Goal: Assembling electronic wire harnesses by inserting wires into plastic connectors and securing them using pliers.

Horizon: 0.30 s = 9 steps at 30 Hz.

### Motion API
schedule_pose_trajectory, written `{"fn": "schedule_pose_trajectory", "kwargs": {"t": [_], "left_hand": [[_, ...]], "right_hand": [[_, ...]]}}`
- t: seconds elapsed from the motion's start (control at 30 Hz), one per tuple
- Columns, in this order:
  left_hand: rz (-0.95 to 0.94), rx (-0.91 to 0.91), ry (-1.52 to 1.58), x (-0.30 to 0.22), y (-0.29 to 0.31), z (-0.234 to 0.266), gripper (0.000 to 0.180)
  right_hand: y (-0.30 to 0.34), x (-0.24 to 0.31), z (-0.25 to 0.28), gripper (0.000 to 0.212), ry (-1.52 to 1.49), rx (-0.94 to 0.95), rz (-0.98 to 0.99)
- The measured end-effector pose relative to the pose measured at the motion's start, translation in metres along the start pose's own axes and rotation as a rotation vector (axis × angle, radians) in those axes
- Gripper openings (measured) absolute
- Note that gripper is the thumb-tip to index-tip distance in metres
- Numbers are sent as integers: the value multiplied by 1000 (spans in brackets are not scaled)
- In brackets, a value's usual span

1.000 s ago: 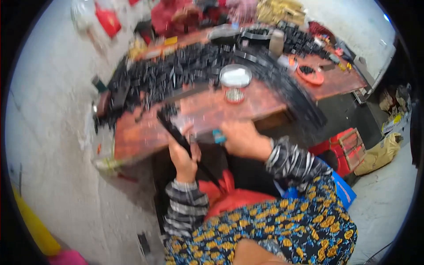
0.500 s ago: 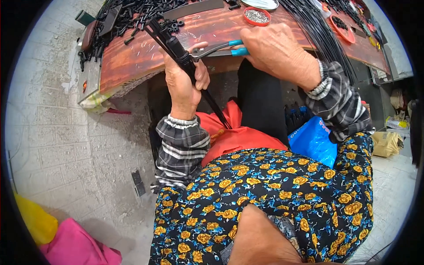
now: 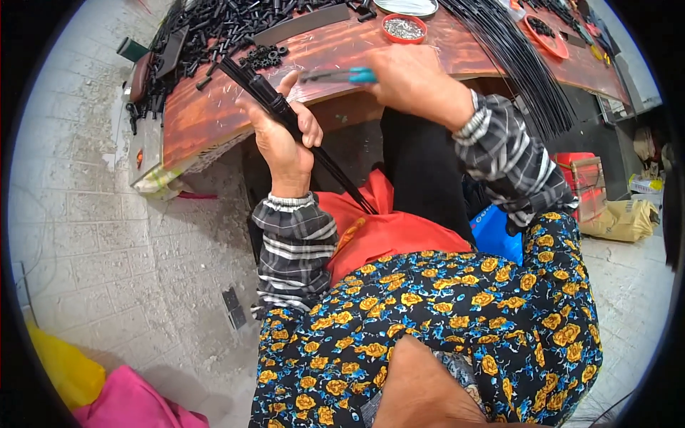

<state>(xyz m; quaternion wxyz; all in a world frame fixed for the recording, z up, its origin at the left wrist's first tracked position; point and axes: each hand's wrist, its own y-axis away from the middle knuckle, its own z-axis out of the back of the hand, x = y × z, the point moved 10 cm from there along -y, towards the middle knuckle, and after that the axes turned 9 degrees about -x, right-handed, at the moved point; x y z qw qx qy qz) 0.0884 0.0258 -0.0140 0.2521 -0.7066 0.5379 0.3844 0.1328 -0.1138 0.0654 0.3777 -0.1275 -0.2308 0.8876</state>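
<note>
My left hand [image 3: 280, 146] is wrapped around a bundle of black rods with a thicker ribbed collar, which looks like a folded umbrella frame [image 3: 265, 93]. The frame slants from the table edge down to the red cloth [image 3: 399, 230] on my lap. The thumb and forefinger of that hand stick up, while the other fingers curl round the rods. My right hand [image 3: 410, 75] grips pliers [image 3: 361, 75] by their teal handles. Smeared by motion, the plier jaws point left and sit apart from the frame, just right of my left fingertips.
Black plastic parts [image 3: 214, 32] and small black rings [image 3: 264, 56] are heaped on the reddish wooden table [image 3: 193, 114]. A red dish [image 3: 404, 30] holds small metal pieces. Long black rods [image 3: 510, 64] hang over the table edge. A blue bag [image 3: 497, 234] lies by my right leg.
The plier jaws have come off the frame's collar and now stand apart from it. My left thumb and forefinger have lifted and spread. The right hand has shifted slightly left.
</note>
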Motion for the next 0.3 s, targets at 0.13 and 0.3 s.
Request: {"fn": "schedule_pose_trajectory", "kwargs": {"t": [0.13,0.3], "left_hand": [[-78,22,22,-5,6,-8,96],[-189,-98,-150,-23,14,5,53]], "right_hand": [[-7,-52,-27,30,-46,-82,-88],[-6,-38,-33,42,49,-122,-145]]}}
